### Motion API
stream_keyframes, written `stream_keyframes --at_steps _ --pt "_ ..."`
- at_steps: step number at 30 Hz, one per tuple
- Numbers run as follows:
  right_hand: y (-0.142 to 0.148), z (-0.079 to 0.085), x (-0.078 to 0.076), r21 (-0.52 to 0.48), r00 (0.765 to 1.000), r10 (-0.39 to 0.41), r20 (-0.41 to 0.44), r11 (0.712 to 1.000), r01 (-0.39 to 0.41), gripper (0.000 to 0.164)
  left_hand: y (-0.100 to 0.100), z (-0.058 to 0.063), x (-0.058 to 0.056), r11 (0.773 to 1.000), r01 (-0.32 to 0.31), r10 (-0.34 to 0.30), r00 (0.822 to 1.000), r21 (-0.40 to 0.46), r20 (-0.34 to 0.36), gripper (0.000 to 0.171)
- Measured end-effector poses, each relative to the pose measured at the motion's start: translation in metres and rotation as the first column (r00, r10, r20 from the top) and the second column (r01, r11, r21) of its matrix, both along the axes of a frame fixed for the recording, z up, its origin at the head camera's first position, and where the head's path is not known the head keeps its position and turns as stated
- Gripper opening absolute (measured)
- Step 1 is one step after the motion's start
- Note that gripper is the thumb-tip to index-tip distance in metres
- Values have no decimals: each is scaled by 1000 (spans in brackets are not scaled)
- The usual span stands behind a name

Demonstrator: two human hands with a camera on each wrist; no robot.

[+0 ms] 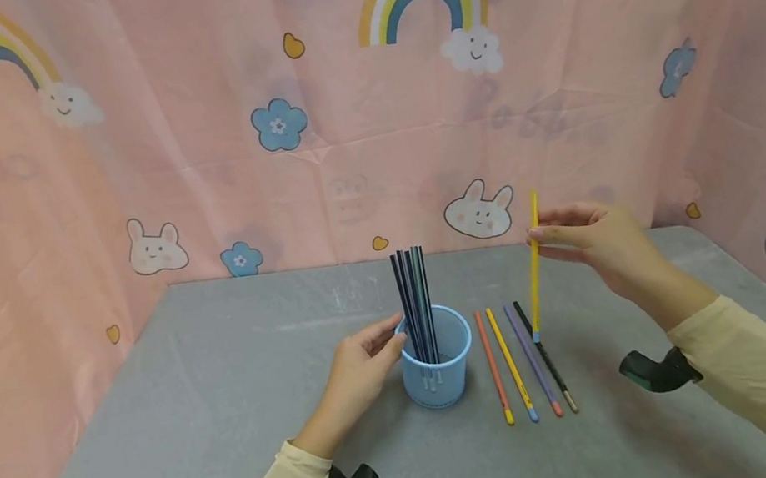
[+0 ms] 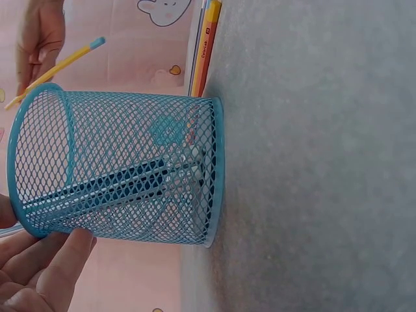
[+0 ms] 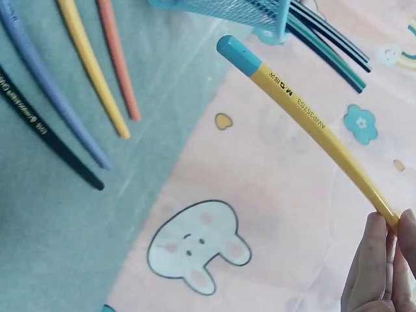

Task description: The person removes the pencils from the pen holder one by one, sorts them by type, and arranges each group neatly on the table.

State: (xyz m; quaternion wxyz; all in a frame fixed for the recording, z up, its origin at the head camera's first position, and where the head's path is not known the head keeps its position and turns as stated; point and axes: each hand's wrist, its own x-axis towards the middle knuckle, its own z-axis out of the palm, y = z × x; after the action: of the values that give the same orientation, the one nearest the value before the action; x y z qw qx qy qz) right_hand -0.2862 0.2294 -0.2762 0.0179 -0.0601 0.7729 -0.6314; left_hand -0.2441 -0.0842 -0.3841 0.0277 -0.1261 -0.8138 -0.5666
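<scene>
A light blue mesh pencil cup (image 1: 438, 389) stands upright on the table, holding a bundle of dark, thin pencil-like sticks (image 1: 415, 301) that lean toward its left side. The left hand (image 1: 359, 366) grips the cup at its upper left rim, thumb and fingers against the mesh (image 2: 117, 162). Raised to the right of the cup, the right hand (image 1: 600, 241) pinches a yellow pencil (image 1: 536, 281) near its upper end. That pencil's blue-capped end points down, and in the right wrist view its printed barrel (image 3: 312, 123) slants up from the fingertips.
Right of the cup, an orange-red pencil (image 1: 493, 364), another yellow pencil (image 1: 511, 361), a purple pencil (image 1: 531, 354) and a black pencil (image 1: 554, 371) lie side by side on the grey table (image 1: 196, 439). A pink patterned curtain (image 1: 218, 114) hangs behind.
</scene>
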Motion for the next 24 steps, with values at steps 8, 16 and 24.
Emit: stream_keyframes --at_steps 8,16,24 --pt "15 -14 -4 59 1000 -18 13 998 17 8 -1 -2 0 1000 2 -2 1000 2 -7 37" --pt "26 -32 -10 148 997 -42 66 989 32 13 -1 -2 -1 1000 3 -3 1000 6 -8 38" --pt "33 -48 -11 214 993 -61 99 976 39 55 0 -2 -1 1000 6 -6 1000 14 -7 38"
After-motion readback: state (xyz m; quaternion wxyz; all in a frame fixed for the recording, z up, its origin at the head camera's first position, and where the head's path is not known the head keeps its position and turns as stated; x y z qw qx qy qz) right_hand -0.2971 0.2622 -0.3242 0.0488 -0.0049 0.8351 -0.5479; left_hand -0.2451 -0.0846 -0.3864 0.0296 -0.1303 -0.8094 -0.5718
